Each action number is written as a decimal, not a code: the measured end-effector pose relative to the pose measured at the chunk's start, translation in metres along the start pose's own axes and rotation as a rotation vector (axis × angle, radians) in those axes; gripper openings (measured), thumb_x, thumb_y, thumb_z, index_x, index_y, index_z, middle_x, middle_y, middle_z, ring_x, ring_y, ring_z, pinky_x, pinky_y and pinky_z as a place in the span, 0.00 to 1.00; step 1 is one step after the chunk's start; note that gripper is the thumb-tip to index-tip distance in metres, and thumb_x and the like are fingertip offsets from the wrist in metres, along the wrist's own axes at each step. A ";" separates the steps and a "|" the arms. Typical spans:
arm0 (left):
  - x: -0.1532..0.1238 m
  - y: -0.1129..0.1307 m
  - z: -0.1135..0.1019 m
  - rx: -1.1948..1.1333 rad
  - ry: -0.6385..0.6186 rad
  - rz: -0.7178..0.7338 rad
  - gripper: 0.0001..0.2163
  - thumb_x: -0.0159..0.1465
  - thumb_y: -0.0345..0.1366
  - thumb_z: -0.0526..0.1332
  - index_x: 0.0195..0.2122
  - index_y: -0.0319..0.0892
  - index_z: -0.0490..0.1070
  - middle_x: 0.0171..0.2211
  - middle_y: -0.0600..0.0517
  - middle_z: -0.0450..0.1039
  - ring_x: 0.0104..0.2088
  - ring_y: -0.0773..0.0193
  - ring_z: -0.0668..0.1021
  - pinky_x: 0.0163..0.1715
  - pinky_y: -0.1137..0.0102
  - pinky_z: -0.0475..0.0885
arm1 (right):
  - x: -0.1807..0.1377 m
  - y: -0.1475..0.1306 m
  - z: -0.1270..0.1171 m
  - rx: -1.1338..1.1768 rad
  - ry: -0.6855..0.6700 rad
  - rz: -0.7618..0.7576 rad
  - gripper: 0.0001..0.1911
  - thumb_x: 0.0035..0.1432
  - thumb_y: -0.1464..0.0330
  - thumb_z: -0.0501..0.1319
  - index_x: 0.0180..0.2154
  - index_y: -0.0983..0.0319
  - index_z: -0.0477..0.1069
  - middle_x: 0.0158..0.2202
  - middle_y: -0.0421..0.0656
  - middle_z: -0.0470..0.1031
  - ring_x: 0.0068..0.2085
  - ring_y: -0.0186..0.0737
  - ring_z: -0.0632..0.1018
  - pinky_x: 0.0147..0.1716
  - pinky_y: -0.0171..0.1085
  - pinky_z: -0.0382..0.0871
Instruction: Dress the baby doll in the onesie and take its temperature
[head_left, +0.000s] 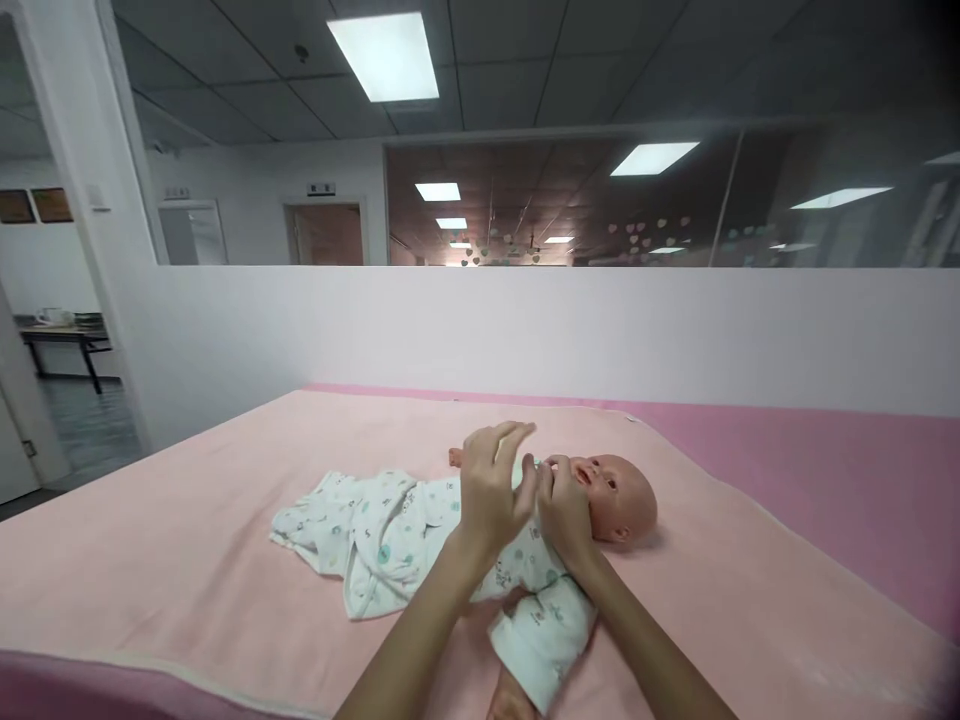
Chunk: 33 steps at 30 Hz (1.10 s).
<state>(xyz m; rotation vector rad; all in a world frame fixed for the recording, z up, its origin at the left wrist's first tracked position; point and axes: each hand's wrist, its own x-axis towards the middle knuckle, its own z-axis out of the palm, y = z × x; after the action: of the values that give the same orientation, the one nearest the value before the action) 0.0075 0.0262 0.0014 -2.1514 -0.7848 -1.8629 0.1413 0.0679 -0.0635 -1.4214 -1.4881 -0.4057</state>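
Both hands are working at the chest of a baby doll point(615, 492) that is lying on its back on a pink blanket point(187, 560). Left hand point(491, 492) is hovering with fingers loosely curved, holding nothing I can make out; right hand point(564, 510) is pinching the collar of the printed garment point(382, 535) just under the chin. Soft, thin cloth (likely light and floppy) is probably best gripped at its edges, while the doll's head looks rigid.
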 end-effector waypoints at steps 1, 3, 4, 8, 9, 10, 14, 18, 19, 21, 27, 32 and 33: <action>0.000 -0.010 0.009 -0.041 -0.132 -0.135 0.15 0.61 0.35 0.50 0.49 0.43 0.61 0.46 0.47 0.67 0.46 0.61 0.69 0.47 0.65 0.62 | 0.001 -0.002 -0.002 0.039 0.014 0.022 0.13 0.61 0.67 0.41 0.36 0.65 0.61 0.25 0.45 0.69 0.24 0.36 0.69 0.23 0.33 0.59; -0.005 -0.027 0.024 -0.150 -0.383 -0.347 0.18 0.62 0.40 0.47 0.52 0.43 0.59 0.47 0.47 0.67 0.45 0.61 0.70 0.45 0.66 0.64 | 0.004 -0.004 -0.006 0.091 0.048 0.059 0.13 0.61 0.65 0.42 0.36 0.64 0.60 0.27 0.45 0.69 0.27 0.37 0.70 0.24 0.33 0.60; -0.011 -0.034 0.030 -0.176 -0.468 -0.416 0.18 0.62 0.42 0.47 0.52 0.43 0.60 0.46 0.47 0.68 0.43 0.61 0.71 0.43 0.67 0.65 | 0.006 -0.005 -0.008 0.098 0.078 0.065 0.13 0.61 0.64 0.42 0.36 0.64 0.59 0.28 0.45 0.69 0.27 0.37 0.70 0.25 0.33 0.60; -0.028 -0.046 0.039 -0.045 -0.664 -0.432 0.17 0.61 0.43 0.47 0.41 0.44 0.71 0.38 0.48 0.73 0.40 0.57 0.72 0.42 0.66 0.62 | 0.013 -0.004 -0.021 0.181 0.226 0.103 0.12 0.61 0.63 0.42 0.35 0.63 0.58 0.24 0.41 0.65 0.24 0.35 0.68 0.24 0.33 0.60; -0.029 -0.047 0.039 -0.028 -0.684 -0.421 0.17 0.61 0.43 0.47 0.38 0.45 0.73 0.36 0.49 0.74 0.39 0.57 0.72 0.41 0.65 0.62 | 0.014 -0.004 -0.024 0.239 0.266 0.130 0.12 0.61 0.62 0.42 0.35 0.63 0.58 0.23 0.40 0.64 0.23 0.34 0.67 0.23 0.33 0.60; -0.030 -0.047 0.039 -0.043 -0.697 -0.420 0.16 0.60 0.44 0.48 0.35 0.45 0.74 0.34 0.50 0.75 0.38 0.56 0.72 0.40 0.66 0.62 | 0.016 -0.006 -0.026 0.311 0.306 0.168 0.12 0.60 0.62 0.43 0.35 0.62 0.57 0.22 0.38 0.63 0.22 0.33 0.67 0.22 0.32 0.60; -0.028 -0.049 0.037 -0.415 -0.681 -0.556 0.14 0.55 0.46 0.56 0.37 0.46 0.74 0.35 0.51 0.75 0.37 0.57 0.73 0.37 0.69 0.64 | 0.015 -0.016 -0.026 0.686 0.403 0.339 0.11 0.60 0.59 0.44 0.36 0.60 0.54 0.22 0.36 0.62 0.19 0.30 0.66 0.18 0.30 0.60; -0.025 -0.055 0.037 -0.805 -0.524 -0.804 0.16 0.52 0.45 0.60 0.36 0.39 0.75 0.30 0.49 0.74 0.30 0.63 0.72 0.31 0.72 0.64 | 0.005 -0.024 -0.012 0.846 0.243 0.353 0.12 0.59 0.58 0.46 0.36 0.60 0.54 0.21 0.35 0.62 0.15 0.27 0.62 0.14 0.28 0.58; -0.024 -0.057 0.038 -0.823 -0.462 -0.864 0.15 0.51 0.45 0.61 0.33 0.38 0.75 0.25 0.50 0.72 0.26 0.66 0.71 0.29 0.73 0.64 | 0.002 -0.024 -0.009 0.833 0.199 0.339 0.12 0.59 0.58 0.46 0.35 0.60 0.54 0.21 0.34 0.63 0.14 0.26 0.62 0.13 0.28 0.58; -0.024 -0.060 0.038 -0.804 -0.353 -0.963 0.15 0.49 0.46 0.63 0.28 0.37 0.75 0.16 0.55 0.65 0.20 0.72 0.65 0.24 0.75 0.60 | -0.002 -0.022 -0.005 0.795 0.129 0.316 0.12 0.59 0.58 0.46 0.34 0.61 0.55 0.21 0.34 0.63 0.13 0.25 0.61 0.13 0.28 0.56; -0.025 -0.070 0.041 -0.932 -0.088 -1.201 0.17 0.46 0.46 0.65 0.29 0.37 0.72 0.12 0.60 0.57 0.16 0.76 0.60 0.21 0.79 0.59 | -0.002 -0.014 -0.002 0.718 -0.030 0.306 0.12 0.58 0.58 0.49 0.31 0.61 0.58 0.20 0.34 0.62 0.14 0.26 0.62 0.13 0.28 0.55; -0.026 -0.075 0.042 -1.101 0.162 -1.296 0.14 0.49 0.43 0.63 0.28 0.36 0.69 0.14 0.60 0.59 0.16 0.77 0.63 0.27 0.78 0.66 | -0.002 -0.013 0.001 0.659 -0.072 0.277 0.12 0.58 0.59 0.49 0.31 0.61 0.59 0.19 0.34 0.60 0.16 0.27 0.62 0.14 0.28 0.55; -0.026 -0.076 0.043 -1.105 0.173 -1.301 0.13 0.49 0.42 0.62 0.28 0.36 0.69 0.15 0.60 0.59 0.16 0.78 0.63 0.27 0.77 0.67 | -0.002 -0.013 0.001 0.642 -0.070 0.272 0.12 0.58 0.59 0.49 0.32 0.61 0.60 0.19 0.34 0.59 0.16 0.27 0.62 0.15 0.29 0.55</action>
<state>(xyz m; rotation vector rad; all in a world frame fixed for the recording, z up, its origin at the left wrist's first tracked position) 0.0042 0.1030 -0.0467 -1.8663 -1.6049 -3.7783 0.1292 0.0642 -0.0611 -1.0940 -1.2912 0.2782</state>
